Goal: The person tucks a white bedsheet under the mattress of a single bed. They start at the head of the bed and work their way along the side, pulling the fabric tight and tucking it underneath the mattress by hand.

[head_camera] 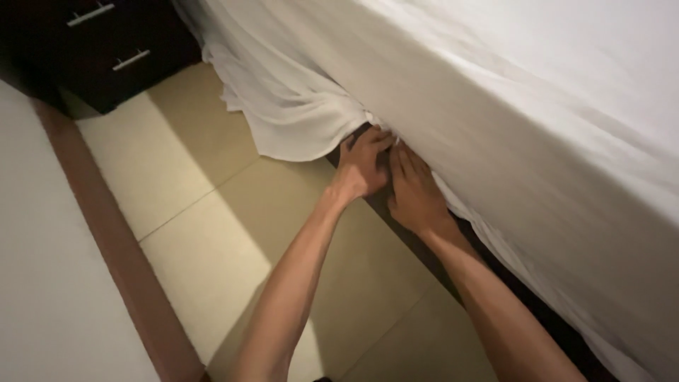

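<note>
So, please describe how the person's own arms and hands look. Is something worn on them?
Both arms are bare as far up as the picture shows; no sleeve is visible. The left hand and the right hand wear no gloves. I see no watch, bracelet or ring on the wrists or the fingers that show. The forearms are slim and long. The fingertips are partly hidden at the white sheet.

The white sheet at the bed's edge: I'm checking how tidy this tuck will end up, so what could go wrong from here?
The white sheet bunches into a knot of folds where the left hand and right hand press it in, so the tuck may end lumpy. The loose part hangs to the tiled floor and might drag there. Fingertips are hidden at the dark bed base, so they could get pinched.
</note>
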